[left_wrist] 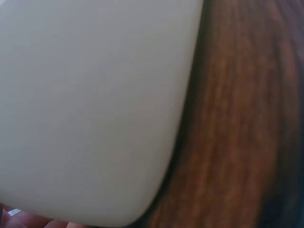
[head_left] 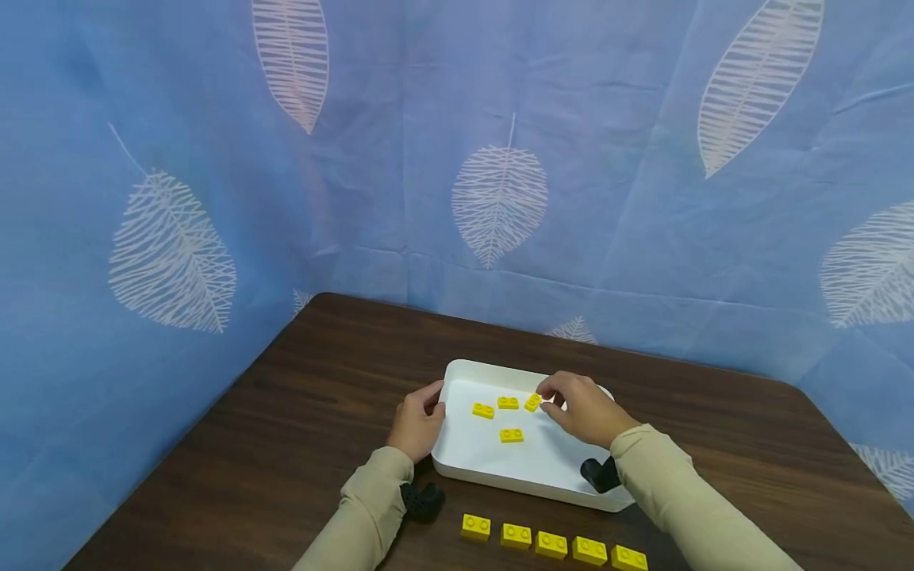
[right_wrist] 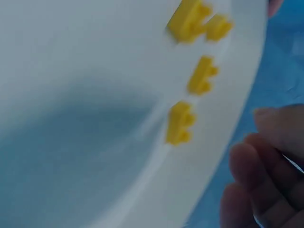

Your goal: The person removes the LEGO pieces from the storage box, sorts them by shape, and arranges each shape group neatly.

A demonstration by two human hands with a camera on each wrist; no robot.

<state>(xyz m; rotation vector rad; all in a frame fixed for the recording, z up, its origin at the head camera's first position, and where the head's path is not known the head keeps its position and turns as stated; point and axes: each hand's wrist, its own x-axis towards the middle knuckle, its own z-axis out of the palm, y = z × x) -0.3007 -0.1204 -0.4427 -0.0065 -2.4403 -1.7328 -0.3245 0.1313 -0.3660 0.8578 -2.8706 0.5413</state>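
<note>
A shallow white tray (head_left: 471,460) sits on the dark table, with several yellow toy bricks (head_left: 511,435) lying studs-up in it. My left hand (head_left: 416,422) rests at the tray's left side, thumb and index finger against the wall. In the left wrist view, a few fingertips (left_wrist: 31,219) show past the lower edge of the tray wall (left_wrist: 95,109). My right hand (head_left: 581,408) is over the tray's far right part, fingertips close beside a slanted yellow brick (head_left: 532,402). Nothing shows between the right hand's loosely bent fingers (right_wrist: 247,164) in the right wrist view.
On the table (head_left: 343,365) in front of the tray, several more yellow bricks (head_left: 552,545) stand in a row. A blue cloth (head_left: 400,198) with white leaf prints hangs behind and to the left. Black wrist devices (head_left: 423,501) sit on both sleeves.
</note>
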